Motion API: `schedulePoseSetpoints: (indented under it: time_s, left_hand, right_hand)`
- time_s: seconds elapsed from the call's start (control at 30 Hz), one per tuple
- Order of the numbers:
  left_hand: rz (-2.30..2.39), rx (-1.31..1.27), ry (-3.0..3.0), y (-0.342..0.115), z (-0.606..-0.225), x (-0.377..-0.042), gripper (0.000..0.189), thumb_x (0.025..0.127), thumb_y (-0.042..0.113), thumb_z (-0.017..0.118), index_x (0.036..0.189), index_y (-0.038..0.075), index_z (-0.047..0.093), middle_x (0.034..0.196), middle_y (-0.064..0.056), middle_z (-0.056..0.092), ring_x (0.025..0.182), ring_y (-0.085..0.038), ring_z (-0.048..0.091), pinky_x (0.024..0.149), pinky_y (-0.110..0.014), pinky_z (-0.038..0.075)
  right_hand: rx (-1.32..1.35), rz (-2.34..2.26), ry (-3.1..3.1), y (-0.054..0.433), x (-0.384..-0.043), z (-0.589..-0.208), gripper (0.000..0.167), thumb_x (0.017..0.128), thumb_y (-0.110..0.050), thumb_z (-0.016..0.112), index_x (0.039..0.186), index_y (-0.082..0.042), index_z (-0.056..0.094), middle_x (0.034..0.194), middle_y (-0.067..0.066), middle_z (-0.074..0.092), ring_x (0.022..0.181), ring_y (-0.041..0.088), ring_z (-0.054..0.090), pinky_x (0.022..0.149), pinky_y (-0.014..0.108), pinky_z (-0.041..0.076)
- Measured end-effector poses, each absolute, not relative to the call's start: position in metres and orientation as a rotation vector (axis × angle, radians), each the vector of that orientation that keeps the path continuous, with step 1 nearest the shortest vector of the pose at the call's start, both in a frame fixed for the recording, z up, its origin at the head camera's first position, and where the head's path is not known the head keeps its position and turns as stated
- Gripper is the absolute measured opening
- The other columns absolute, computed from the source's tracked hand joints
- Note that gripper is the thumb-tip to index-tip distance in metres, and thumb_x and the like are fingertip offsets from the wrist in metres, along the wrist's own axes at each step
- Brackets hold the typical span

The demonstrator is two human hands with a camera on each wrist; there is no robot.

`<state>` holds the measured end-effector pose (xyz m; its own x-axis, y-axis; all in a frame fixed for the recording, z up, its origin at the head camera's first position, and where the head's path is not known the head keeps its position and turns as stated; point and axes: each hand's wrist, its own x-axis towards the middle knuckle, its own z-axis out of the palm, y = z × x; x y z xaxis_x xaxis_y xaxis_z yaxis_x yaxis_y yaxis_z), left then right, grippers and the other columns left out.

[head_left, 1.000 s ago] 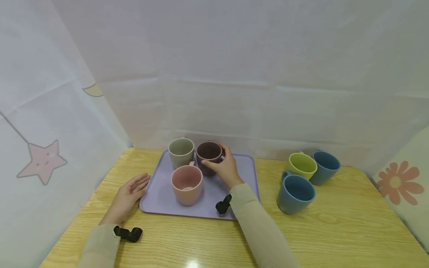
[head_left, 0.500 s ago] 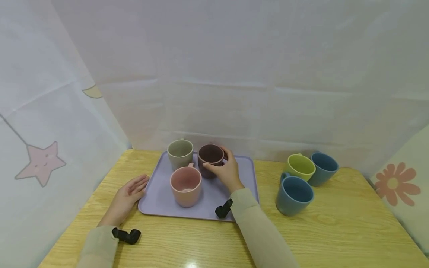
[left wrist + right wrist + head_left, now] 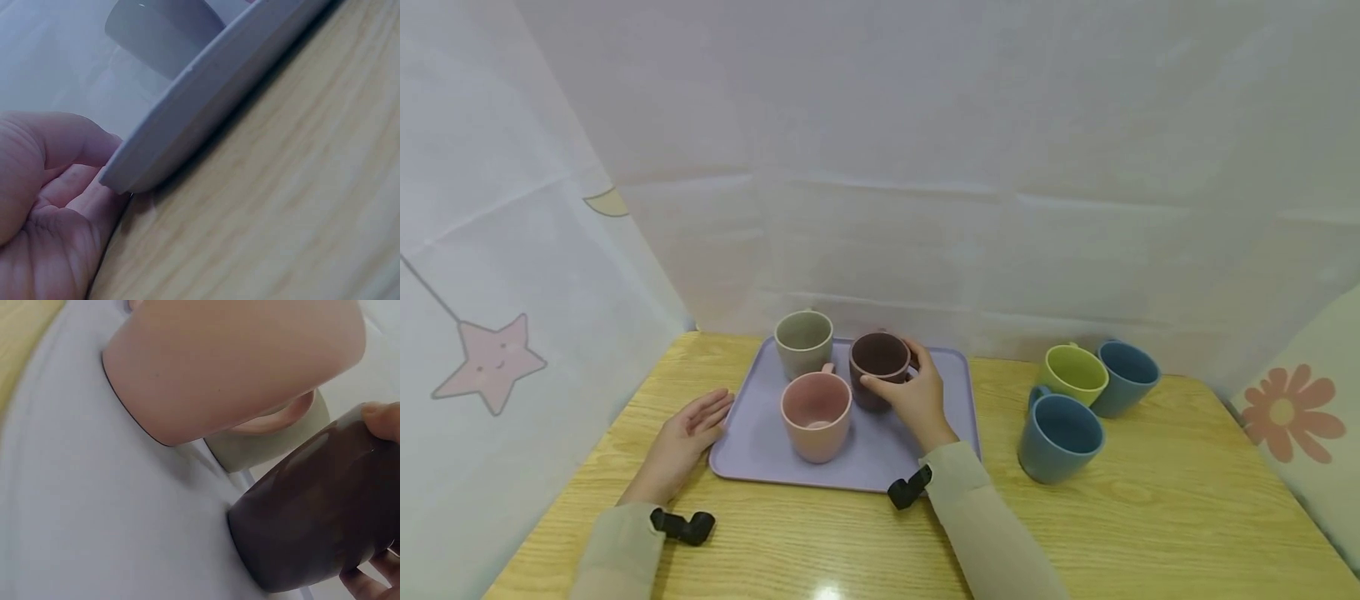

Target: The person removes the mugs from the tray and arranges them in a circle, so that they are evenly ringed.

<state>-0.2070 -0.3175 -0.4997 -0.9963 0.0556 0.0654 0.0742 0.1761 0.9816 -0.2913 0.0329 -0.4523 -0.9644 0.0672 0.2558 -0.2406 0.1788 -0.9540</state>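
Observation:
In the head view, my right hand (image 3: 917, 396) grips a dark brown mug (image 3: 874, 397) on the lilac tray (image 3: 760, 454), thumb on the near side and fingers round the right. The right wrist view shows the brown mug (image 3: 306, 512) upright, its base at the tray surface. A pink mug (image 3: 817, 437) stands to its front left, a grey-green mug (image 3: 801, 358) behind the pink one. My left hand (image 3: 677, 442) rests at the tray's left edge with fingers extended. Seen from the left wrist, the digits of that hand (image 3: 56, 200) touch the tray rim (image 3: 187, 106).
Right of the tray, on the wooden table (image 3: 1150, 517), stand a yellow-green mug (image 3: 1075, 375), a blue mug (image 3: 1060, 442) in front and another blue mug (image 3: 1123, 387) behind. A pale cloth (image 3: 880, 167) hangs at the back and sides.
My right hand has shifted the brown mug slightly right and towards me, away from the grey-green mug. The left hand has stayed at the tray edge.

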Motion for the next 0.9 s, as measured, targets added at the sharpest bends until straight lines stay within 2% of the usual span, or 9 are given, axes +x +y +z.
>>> schedulePoseSetpoints:
  time_s: [0.2,0.37,0.6,0.8,0.9]
  left_hand:
    - [-2.023,-0.116,-2.395,-0.316,-0.499,-0.206,0.06,0.106,0.003,0.051,0.159,-0.003,0.023,0.161,-0.025,0.03,0.147,-0.026,0.034,0.102,-0.009,0.041]
    - [-2.013,-0.118,-2.405,-0.317,-0.498,-0.208,0.061,0.106,0.003,0.05,0.16,-0.001,0.022,0.162,-0.024,0.029,0.148,-0.033,0.03,0.102,-0.009,0.041]
    - [-2.002,-0.137,-2.402,-0.318,-0.497,-0.207,0.061,0.106,0.002,0.05,0.16,-0.002,0.022,0.161,-0.024,0.029,0.148,-0.032,0.031,0.102,-0.009,0.04]
    - [-1.996,-0.142,-2.408,-0.318,-0.498,-0.206,0.06,0.106,0.004,0.051,0.159,-0.003,0.023,0.161,-0.024,0.03,0.146,-0.021,0.037,0.102,-0.008,0.041]
    - [-2.0,-0.15,-2.405,-0.318,-0.5,-0.207,0.06,0.106,0.005,0.052,0.159,-0.003,0.024,0.161,-0.024,0.031,0.147,-0.023,0.036,0.102,-0.009,0.041]
  right_hand:
    - [0.129,1.826,-2.234,0.046,-0.281,-0.453,0.092,0.067,-0.029,0.097,0.144,-0.009,0.052,0.133,0.007,0.061,0.126,0.023,0.055,0.105,0.042,0.051]
    - [0.109,1.812,-2.206,0.057,-0.276,-0.452,0.09,0.067,-0.026,0.097,0.144,-0.008,0.053,0.133,0.009,0.061,0.125,0.025,0.056,0.103,0.045,0.052]
    - [0.025,1.804,-2.197,0.075,-0.269,-0.445,0.091,0.067,-0.024,0.097,0.145,-0.009,0.053,0.134,0.01,0.061,0.126,0.027,0.056,0.103,0.045,0.052]
    - [-0.016,1.78,-2.211,0.093,-0.264,-0.436,0.095,0.067,-0.024,0.097,0.147,-0.009,0.05,0.138,0.011,0.059,0.128,0.027,0.054,0.106,0.045,0.05]
    - [-0.028,1.786,-2.198,0.102,-0.261,-0.43,0.095,0.066,-0.023,0.098,0.148,-0.007,0.05,0.138,0.012,0.059,0.128,0.026,0.054,0.107,0.045,0.049]
